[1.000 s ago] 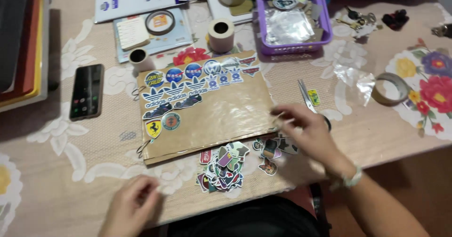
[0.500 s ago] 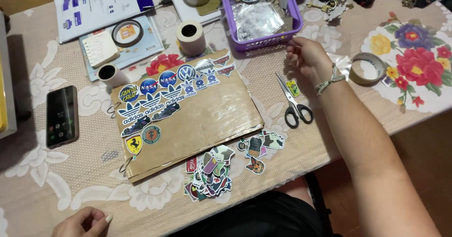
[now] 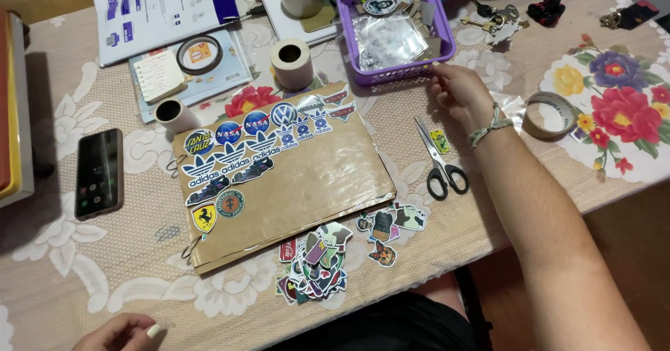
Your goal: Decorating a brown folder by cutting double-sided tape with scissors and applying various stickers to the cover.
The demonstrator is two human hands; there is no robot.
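Observation:
A brown ring-bound notebook (image 3: 307,183) lies in the middle of the table, with several stickers stuck along its upper left. A loose pile of stickers (image 3: 317,260) sits at the table's front edge below it. My right hand (image 3: 460,93) reaches up to the front right corner of a purple basket (image 3: 433,16) that holds plastic sleeves and stickers; its fingers are spread and hold nothing. Black-handled scissors (image 3: 440,162) and one small yellow-green sticker (image 3: 439,140) lie just under that hand. My left hand (image 3: 118,333) rests at the bottom left edge, fingers curled, holding nothing I can see.
A black phone (image 3: 98,173) lies at the left. Rolls of tape (image 3: 291,61) (image 3: 174,115) (image 3: 551,114) stand around the notebook. Papers and a booklet (image 3: 164,5) are at the back left, keys (image 3: 488,16) at the back right, a floral cloth (image 3: 614,93) at the right.
My right hand moved from the sticker pile at the front edge up to the purple basket's corner. The view shifted, and my left hand slid lower in the frame.

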